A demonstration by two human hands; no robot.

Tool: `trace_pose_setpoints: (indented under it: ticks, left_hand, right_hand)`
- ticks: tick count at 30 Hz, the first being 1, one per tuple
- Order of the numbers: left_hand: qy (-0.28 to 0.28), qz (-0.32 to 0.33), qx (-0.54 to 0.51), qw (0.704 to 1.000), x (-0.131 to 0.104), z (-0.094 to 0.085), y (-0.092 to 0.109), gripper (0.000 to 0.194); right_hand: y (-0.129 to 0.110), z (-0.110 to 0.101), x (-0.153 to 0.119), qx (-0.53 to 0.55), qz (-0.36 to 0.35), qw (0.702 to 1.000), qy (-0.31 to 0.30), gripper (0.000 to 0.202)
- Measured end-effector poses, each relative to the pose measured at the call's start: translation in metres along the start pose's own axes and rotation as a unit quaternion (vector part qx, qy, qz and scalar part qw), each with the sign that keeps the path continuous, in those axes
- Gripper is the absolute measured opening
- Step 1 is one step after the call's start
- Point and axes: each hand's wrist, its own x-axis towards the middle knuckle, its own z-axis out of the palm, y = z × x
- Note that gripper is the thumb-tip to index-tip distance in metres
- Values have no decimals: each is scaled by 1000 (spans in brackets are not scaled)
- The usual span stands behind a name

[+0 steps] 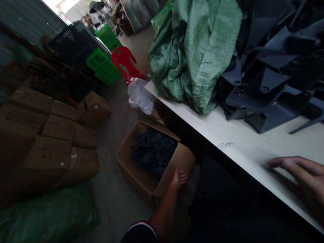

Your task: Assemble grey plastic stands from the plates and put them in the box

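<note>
My left hand (179, 177) hangs low, at the near side of an open cardboard box (185, 156) on the floor. Its fingers are loosely bent and a little apart, with nothing seen in them; I cannot tell whether it touches the flap. Inside the box lies a heap of dark plastic pieces (153, 149). Over the white tabletop (241, 147) is my right hand (318, 181), fingers stretched out and holding nothing. Beyond it, a large pile of dark grey moulded plastic parts (265, 82) covers the table, some showing screw holes.
A crumpled green woven sack (195, 51) overhangs the table's far end. Past it stand a red plastic chair (124, 63), a clear plastic bag (141, 94) and green crates (104, 65). Cardboard cartons (48, 150) and a full green sack (42, 225) line the left floor.
</note>
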Motion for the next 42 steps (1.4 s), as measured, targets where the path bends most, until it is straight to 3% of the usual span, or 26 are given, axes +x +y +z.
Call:
trace_pose_setpoints:
  ticks: [4, 8, 10, 13, 18, 22, 25, 29, 33, 37, 42]
  left_hand:
    - [-12, 17, 70, 997, -1, -5, 6, 41]
    - [-20, 52, 137, 989, -3, -5, 21, 43]
    - [-26, 78, 161, 984, -4, -2, 30, 46]
    - [-41, 121, 180, 975, -11, 6, 44, 41]
    - [-67, 214, 174, 959, -32, 22, 68, 36]
    - [-95, 303, 162, 934, -52, 39, 95, 58]
    - [-120, 374, 158, 906, -79, 57, 117, 72]
    - [-151, 499, 171, 836, -137, 92, 139, 67]
    - [-207, 558, 184, 782, -185, 141, 160, 58]
    - [-212, 630, 217, 715, -200, 205, 188, 59]
    - [-200, 668, 216, 684, -197, 286, 207, 71]
  right_hand:
    - [14, 1, 10, 78, 14, 997, -7, 50]
    - [4, 3, 19, 105, -16, 993, -51, 48]
    - [-9, 1, 25, 48, -59, 996, -51, 47]
    - [-30, -7, 35, -51, -148, 988, 8, 41]
    - [-58, -18, 49, -197, -276, 934, 112, 34]
    - [-72, -2, 61, -232, -281, 927, 84, 39]
    - [-72, 18, 74, -266, -259, 926, 74, 45]
    - [-60, 36, 92, -276, -261, 921, 90, 30]
    - [-40, 36, 94, -266, -283, 915, 107, 23]
    - [-18, 30, 82, -238, -309, 911, 132, 25]
    - [-1, 27, 71, -198, -336, 905, 173, 28]
